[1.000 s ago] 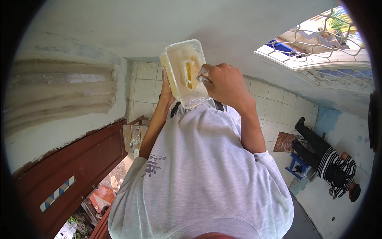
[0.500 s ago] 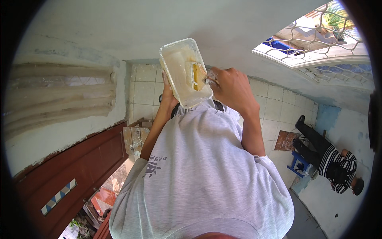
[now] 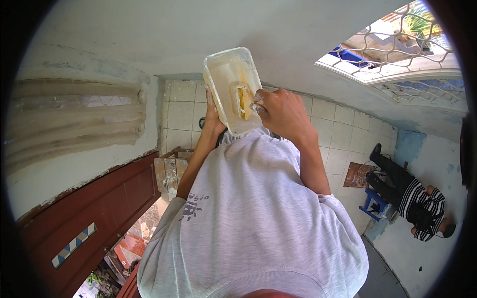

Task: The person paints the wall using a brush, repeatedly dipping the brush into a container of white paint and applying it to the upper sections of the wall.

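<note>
A rectangular whitish plastic tub (image 3: 217,94), its rim and walls smeared with pale paint, is tilted in front of me. My left hand (image 3: 213,117) is closed round its left side, fingers partly hidden behind the wall. Over the tub's right rim, my right hand (image 3: 282,110) grips a paint-coated tool (image 3: 242,102) with a yellow strip along it. That tool is inside the tub, close to its right wall; its exact kind is unclear. White paint marks the right fingertips.
A pale wall (image 3: 164,35) rises ahead, with a grilled window (image 3: 392,44) at right. A small wooden stool (image 3: 170,171) stands left, near a red-brown door (image 3: 84,218). At right, a person in a striped shirt (image 3: 422,201) is near a blue stool (image 3: 372,203). The floor is tiled (image 3: 180,110).
My right hand has moved slightly left, bringing the tool further into the tub. The tub has shifted a little to the right with my left hand.
</note>
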### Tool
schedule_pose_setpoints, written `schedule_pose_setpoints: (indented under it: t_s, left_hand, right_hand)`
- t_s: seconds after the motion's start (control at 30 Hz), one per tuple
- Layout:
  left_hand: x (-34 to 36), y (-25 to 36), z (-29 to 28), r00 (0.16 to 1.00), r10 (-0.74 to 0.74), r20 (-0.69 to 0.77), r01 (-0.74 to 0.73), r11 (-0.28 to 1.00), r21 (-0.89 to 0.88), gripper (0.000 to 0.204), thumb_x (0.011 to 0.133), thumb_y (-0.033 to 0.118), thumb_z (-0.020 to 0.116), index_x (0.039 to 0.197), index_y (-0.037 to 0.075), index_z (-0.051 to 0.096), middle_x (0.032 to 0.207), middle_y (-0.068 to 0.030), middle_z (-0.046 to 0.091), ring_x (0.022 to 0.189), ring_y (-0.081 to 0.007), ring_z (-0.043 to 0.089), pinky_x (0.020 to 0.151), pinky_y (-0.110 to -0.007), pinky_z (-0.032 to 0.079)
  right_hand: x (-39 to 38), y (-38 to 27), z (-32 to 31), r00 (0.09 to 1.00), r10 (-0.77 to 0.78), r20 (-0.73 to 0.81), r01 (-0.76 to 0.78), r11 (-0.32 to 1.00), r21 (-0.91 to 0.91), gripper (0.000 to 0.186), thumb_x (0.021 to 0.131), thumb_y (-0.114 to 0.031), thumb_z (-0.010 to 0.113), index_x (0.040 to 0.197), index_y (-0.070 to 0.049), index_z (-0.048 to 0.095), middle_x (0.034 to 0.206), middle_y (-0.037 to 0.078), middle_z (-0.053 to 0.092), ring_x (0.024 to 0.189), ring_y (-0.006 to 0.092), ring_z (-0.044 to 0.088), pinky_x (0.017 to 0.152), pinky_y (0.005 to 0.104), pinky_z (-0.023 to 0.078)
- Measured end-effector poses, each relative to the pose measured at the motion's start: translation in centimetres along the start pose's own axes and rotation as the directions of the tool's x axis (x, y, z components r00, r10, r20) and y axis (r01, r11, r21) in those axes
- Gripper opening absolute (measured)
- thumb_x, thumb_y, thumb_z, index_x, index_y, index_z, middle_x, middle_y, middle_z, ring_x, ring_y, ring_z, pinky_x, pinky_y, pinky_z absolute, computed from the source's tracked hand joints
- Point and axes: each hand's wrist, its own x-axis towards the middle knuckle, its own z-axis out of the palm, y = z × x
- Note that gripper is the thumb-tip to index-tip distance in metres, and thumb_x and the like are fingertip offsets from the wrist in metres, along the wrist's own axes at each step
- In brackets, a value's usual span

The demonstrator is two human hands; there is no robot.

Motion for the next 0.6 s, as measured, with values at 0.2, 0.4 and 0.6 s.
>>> schedule_pose_setpoints:
  t_s: [0.2, 0.4, 0.6]
  left_hand:
    - [-0.5, 0.2, 0.2, 0.994, 0.092, -0.064, -0.09, 0.995, 0.04, 0.078, 0.098, 0.072, 0.032, 0.153, 0.016, 0.034, 0.147, -0.0127, 0.049, 0.129, -0.0298, 0.055, 0.103, -0.048, 0.052]
    - [-0.4, 0.4, -1.2, 0.999, 0.046, -0.003, -0.046, 0.999, -0.022, 0.078, 0.098, 0.071, 0.032, 0.153, 0.016, 0.034, 0.147, -0.0117, 0.049, 0.129, -0.0285, 0.055, 0.104, -0.046, 0.052]
    - [-0.5, 0.6, -0.8, 1.0, 0.03, 0.005, -0.03, 0.998, -0.052, 0.078, 0.098, 0.071, 0.033, 0.153, 0.015, 0.035, 0.148, -0.0119, 0.049, 0.13, -0.029, 0.054, 0.105, -0.047, 0.05]
  right_hand:
    - [0.2, -0.3, 0.0, 0.999, 0.031, -0.018, -0.032, 0.999, -0.027, 0.02, 0.081, -0.008, 0.063, 0.099, -0.004, 0.071, 0.069, 0.019, 0.065, 0.071, 0.0375, 0.065, 0.067, 0.0482, 0.05]
    - [0.2, -0.8, 0.5, 0.998, 0.07, 0.0, -0.07, 0.997, -0.044, 0.032, 0.082, -0.01, 0.063, 0.114, -0.006, 0.062, 0.07, 0.018, 0.065, 0.071, 0.0391, 0.065, 0.066, 0.0487, 0.049]
    - [0.2, -0.8, 0.7, 0.999, 0.054, -0.002, -0.054, 0.999, -0.003, 0.038, 0.081, -0.009, 0.063, 0.119, -0.007, 0.055, 0.068, 0.016, 0.065, 0.071, 0.0392, 0.064, 0.067, 0.0494, 0.048]
